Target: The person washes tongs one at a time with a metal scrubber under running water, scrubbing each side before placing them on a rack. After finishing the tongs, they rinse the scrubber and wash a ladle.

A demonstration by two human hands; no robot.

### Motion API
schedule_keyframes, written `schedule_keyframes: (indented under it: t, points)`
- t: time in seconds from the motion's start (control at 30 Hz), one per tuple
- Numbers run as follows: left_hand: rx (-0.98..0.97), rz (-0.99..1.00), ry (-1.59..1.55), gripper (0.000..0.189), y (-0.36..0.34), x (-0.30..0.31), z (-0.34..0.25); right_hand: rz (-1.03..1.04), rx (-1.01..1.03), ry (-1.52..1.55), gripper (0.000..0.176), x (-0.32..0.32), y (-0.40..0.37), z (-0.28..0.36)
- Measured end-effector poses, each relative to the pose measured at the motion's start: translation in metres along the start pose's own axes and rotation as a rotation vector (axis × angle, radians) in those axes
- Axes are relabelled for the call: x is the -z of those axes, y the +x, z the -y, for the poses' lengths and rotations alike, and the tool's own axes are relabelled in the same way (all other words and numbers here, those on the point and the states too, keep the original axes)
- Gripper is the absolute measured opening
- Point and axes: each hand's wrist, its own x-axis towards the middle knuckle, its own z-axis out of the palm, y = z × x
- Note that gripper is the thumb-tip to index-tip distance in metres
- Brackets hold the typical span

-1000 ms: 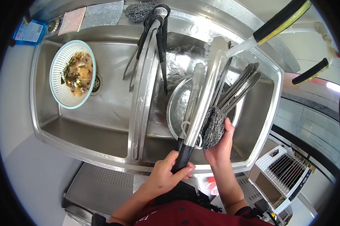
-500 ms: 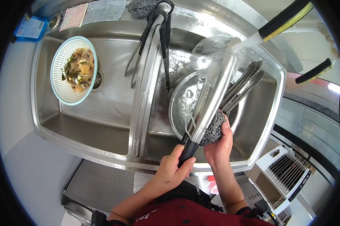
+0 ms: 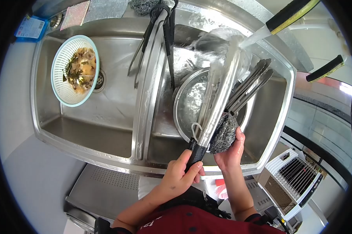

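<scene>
My left hand (image 3: 180, 174) is wrapped round the black grip of long metal tongs (image 3: 219, 99), whose arms slant up and away over the right basin. A thin white wire loop shows near the grip. In my right hand (image 3: 231, 155) is a dark steel wool scrubber (image 3: 224, 134), pressed beside the tongs just above the grip. Water splashes over the far end of the tongs, which is blurred. Beneath them a round metal bowl (image 3: 176, 113) stands in the basin. More metal tongs (image 3: 251, 85) lean in the bowl, their lower ends hidden behind the scrubber.
A black and yellow tap hose (image 3: 295, 16) pours water at upper right. Black-handled tongs (image 3: 169, 43) hang over the sink divider (image 3: 141, 117). The left basin holds a white strainer basket (image 3: 59, 74) with food scraps. Cloths (image 3: 105, 11) and another scrubber (image 3: 144, 6) lie along the back ledge.
My right hand and the scrubber have shifted slightly right and toward me along the tongs. More of the scrubber shows. My left hand keeps its hold on the grip.
</scene>
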Motion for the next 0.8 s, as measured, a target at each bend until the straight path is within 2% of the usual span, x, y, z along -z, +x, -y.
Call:
schedule_keyframes:
  t: [0.03,0.1,0.17,0.27,0.37,0.4,0.47,0.57,0.63,0.7,0.8]
  points:
    - [-0.002,-0.001,0.062,0.011,0.000,-0.001,-0.001,0.000,-0.002,0.000,0.045,-0.003,-0.001,-0.001]
    - [-0.003,-0.001,0.124,0.011,0.000,-0.001,-0.001,0.040,0.112,-0.192,0.047,-0.014,-0.003,-0.004]
    - [-0.067,-0.055,0.206,0.012,0.001,-0.002,0.003,0.025,0.158,-0.192,0.046,-0.013,-0.007,-0.008]
    - [-0.061,-0.063,0.181,0.012,0.006,0.001,0.003,0.054,0.224,-0.598,0.037,0.000,-0.013,-0.020]
    - [-0.067,-0.042,0.236,0.012,0.010,0.005,0.007,0.083,0.061,-0.479,0.043,-0.011,-0.011,-0.016]
    - [-0.071,-0.037,0.239,0.012,0.010,0.006,0.005,0.082,0.068,-0.478,0.043,-0.015,-0.008,-0.012]
    - [0.030,-0.054,0.251,0.015,0.009,0.008,0.000,0.116,-0.264,-0.214,0.050,-0.022,0.000,-0.002]
    - [0.000,-0.118,0.324,0.018,0.008,0.007,0.000,0.190,-0.364,-0.346,0.046,-0.024,0.009,0.003]
    - [-0.016,-0.137,0.358,0.018,0.007,0.007,0.002,0.125,-0.338,-0.317,0.040,-0.033,0.018,0.007]
    - [0.016,-0.122,0.436,0.018,0.003,0.007,0.010,-0.141,-0.129,-0.432,0.030,-0.044,0.046,0.018]
    - [0.106,-0.116,0.290,0.018,-0.010,-0.004,0.019,0.052,-0.065,-0.470,0.031,-0.070,0.111,0.071]
